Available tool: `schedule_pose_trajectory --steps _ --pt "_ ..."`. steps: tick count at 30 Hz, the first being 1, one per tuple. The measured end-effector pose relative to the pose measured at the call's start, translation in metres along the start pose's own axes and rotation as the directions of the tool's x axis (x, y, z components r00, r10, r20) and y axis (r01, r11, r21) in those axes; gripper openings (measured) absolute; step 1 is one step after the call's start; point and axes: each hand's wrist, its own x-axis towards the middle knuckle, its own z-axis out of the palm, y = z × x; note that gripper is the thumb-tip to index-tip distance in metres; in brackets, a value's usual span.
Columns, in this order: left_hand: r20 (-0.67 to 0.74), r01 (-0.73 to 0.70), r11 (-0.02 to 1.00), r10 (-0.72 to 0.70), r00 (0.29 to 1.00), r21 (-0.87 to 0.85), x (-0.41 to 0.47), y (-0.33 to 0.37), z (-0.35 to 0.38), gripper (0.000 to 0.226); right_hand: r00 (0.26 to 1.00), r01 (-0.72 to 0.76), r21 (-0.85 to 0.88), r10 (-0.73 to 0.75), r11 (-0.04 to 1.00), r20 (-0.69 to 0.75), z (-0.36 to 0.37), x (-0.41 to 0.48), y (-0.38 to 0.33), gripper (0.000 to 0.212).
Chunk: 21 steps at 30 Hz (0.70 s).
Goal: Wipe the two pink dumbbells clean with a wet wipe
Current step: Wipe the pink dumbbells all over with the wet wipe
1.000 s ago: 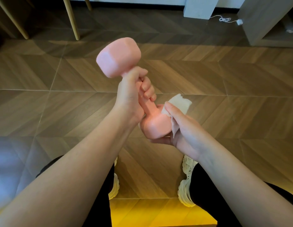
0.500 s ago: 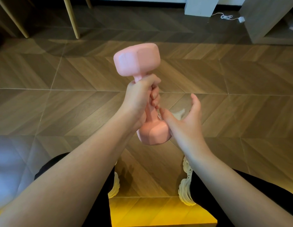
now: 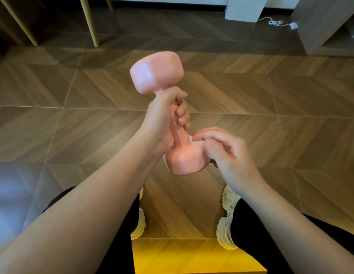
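I judged myself partway through one dumbbell [image 3: 177,133]. The second was nowhere in view, so at least half the job remained. My left hand [image 3: 164,115] was clenched round the handle, holding the weight tilted in front of me above the floor [image 3: 290,135], one head up and far, the other low and near. My right hand [image 3: 229,153] had its fingers curled over the wet wipe [image 3: 195,141], pressing the bunched white cloth against the right side of the lower head. That head carried a wet gleam, which suggested wiping. The upper head shone too, though I could not tell whether from moisture or its own finish. The dumbbell was smooth, coated pink, with blocky faceted heads and a round bar. The wipe looked soft and crumpled. The floor was wood-patterned herringbone.
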Motion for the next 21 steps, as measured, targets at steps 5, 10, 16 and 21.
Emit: schedule_pose_trajectory --steps 5,10,16,21 --pt "-0.015 0.043 0.999 -0.043 0.999 0.001 0.001 0.007 -0.009 0.030 0.927 0.209 -0.307 -0.088 0.929 0.365 -0.018 -0.009 0.006 0.062" --pt "0.001 0.062 0.996 -0.062 0.998 0.058 0.003 0.002 -0.011 0.032 0.947 0.302 -0.478 -0.201 0.825 0.252 -0.004 -0.004 0.012 0.056" --pt "0.085 0.080 0.987 -0.092 0.992 0.136 0.000 -0.004 -0.008 0.026 0.937 0.341 -0.598 -0.208 0.726 0.281 -0.003 -0.007 0.021 0.058" --pt "0.016 0.022 0.981 -0.025 1.000 0.195 -0.002 -0.001 -0.005 0.048 0.938 0.343 -0.554 -0.307 0.758 0.161 -0.003 -0.009 0.019 0.056"
